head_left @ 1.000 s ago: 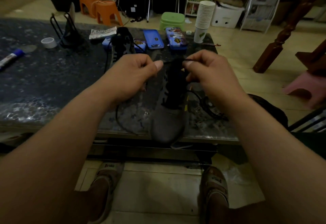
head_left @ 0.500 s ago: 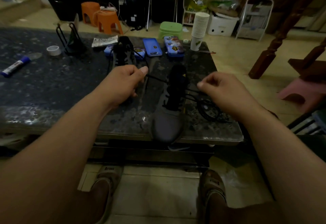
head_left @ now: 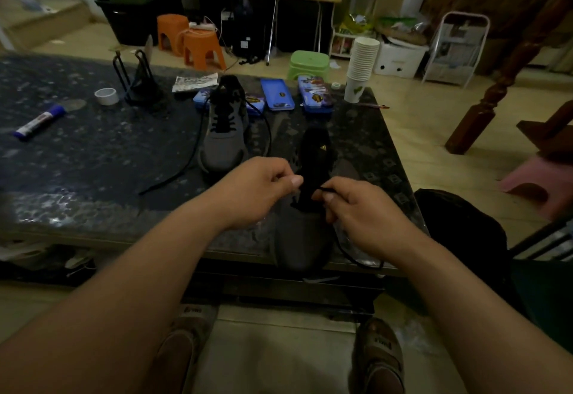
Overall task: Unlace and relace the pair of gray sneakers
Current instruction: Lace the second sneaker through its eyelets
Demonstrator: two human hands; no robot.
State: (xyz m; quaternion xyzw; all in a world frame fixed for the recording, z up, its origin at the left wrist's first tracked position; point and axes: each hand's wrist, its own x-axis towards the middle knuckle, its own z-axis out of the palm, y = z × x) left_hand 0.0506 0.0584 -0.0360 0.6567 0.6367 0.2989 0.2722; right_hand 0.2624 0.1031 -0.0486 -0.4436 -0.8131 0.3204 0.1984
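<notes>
Fingers (head_left: 293,180) of left hand (head_left: 257,192) and right hand (head_left: 367,210) pinch one lace (head_left: 326,189) on near sneaker (head_left: 300,238) of two.

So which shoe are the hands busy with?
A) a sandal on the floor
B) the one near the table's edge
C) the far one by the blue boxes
B: the left hand and right hand meet over the near sneaker, the right pinching its black lace; the far sneaker lies untouched.

On the table (head_left: 93,176), the second sneaker (head_left: 224,142) stood behind-left of the near sneaker (head_left: 305,238); cup stack (head_left: 361,65) behind-right, marker (head_left: 38,122) far left.
</notes>
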